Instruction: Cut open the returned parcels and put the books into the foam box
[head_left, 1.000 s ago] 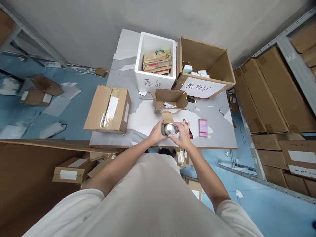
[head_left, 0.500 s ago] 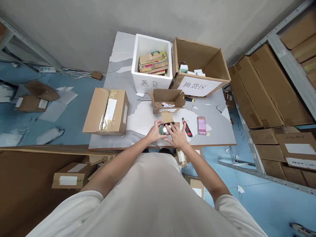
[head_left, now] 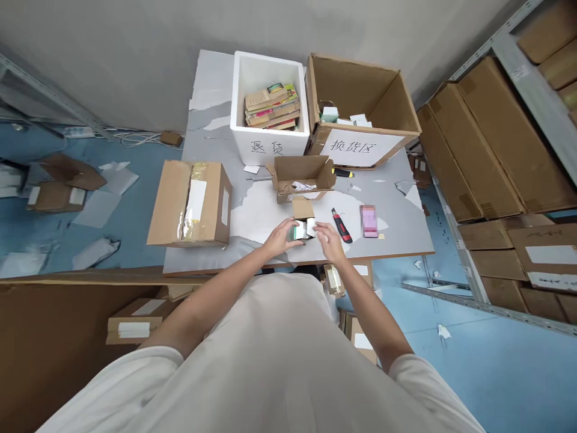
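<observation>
My left hand (head_left: 280, 240) grips the left side of a small green and white box (head_left: 299, 231) near the front edge of the table. Against the box's right side is a small white piece (head_left: 311, 227), pinched by the fingertips of my right hand (head_left: 330, 242); its exact kind is not clear. A brown cardboard flap (head_left: 303, 208) stands up just behind the box. To the right of my right hand lies a red and black utility knife (head_left: 341, 226). An opened brown carton (head_left: 303, 196) with crumpled white paper inside stands farther back.
A taped carton (head_left: 174, 201) stands on the left of the table. Behind are a white foam box (head_left: 280, 144) of books and a large labelled carton (head_left: 406, 141) holding small boxes. A pink item (head_left: 368, 221) lies at right; shelves of cartons (head_left: 491, 144) flank the table.
My right hand has drawn back to the right from over the small box, and its fingers now pinch the white piece. My left hand still holds the box. The whole view has shifted slightly.
</observation>
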`<action>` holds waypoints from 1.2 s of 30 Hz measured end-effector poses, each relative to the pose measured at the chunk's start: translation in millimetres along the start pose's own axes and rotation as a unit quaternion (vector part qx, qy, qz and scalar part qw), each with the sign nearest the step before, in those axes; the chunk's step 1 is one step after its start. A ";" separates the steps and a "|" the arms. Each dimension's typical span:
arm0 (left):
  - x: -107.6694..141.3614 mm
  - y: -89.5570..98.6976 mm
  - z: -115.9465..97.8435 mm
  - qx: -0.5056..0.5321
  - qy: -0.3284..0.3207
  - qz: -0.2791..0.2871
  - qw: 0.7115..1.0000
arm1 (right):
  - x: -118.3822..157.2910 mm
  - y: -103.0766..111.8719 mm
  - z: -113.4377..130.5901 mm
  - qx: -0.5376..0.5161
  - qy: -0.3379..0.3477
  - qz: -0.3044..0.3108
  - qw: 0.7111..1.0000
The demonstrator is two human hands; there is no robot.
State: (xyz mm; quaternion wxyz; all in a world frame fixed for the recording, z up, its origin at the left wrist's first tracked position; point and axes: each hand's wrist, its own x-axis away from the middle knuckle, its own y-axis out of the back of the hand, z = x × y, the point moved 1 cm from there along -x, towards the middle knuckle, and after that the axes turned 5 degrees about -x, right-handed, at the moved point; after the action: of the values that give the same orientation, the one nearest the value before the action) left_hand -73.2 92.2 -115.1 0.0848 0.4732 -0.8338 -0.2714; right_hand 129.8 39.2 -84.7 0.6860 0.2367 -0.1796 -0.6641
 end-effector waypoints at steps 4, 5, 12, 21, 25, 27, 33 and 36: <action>-0.9 3.5 -2.2 0.009 -0.008 0.033 0.999 | -43.3 -0.6 -14.0 -0.095 -0.086 -0.004 0.992; -1.0 4.6 -2.3 0.013 -0.005 0.042 0.999 | -52.8 -2.6 -15.9 -0.125 -0.090 0.024 0.988; -2.4 10.8 7.3 0.095 0.055 0.027 0.994 | -54.8 -0.3 -3.1 -0.135 0.015 0.069 0.988; -12.3 9.3 10.4 0.104 0.051 0.027 0.993 | -31.9 -3.3 9.1 0.148 0.091 0.155 0.972; -13.2 6.4 12.7 0.083 0.053 0.030 0.995 | -23.9 -12.6 9.7 0.191 0.069 0.142 0.969; -11.9 5.4 12.8 0.073 0.046 0.042 0.995 | -17.4 -10.5 10.4 0.203 0.078 0.168 0.962; -8.4 2.5 12.0 0.079 0.028 0.057 0.995 | -17.8 5.8 3.5 0.231 0.143 0.244 0.931; -7.8 4.5 10.8 0.077 0.038 0.054 0.995 | -27.5 2.3 0.2 0.255 0.142 0.243 0.925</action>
State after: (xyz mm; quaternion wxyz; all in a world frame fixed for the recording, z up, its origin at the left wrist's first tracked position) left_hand -76.7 104.5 -120.8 0.0944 0.4430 -0.8725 -0.1830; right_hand 130.1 66.6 -81.4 0.7611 0.4450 -0.2957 -0.3678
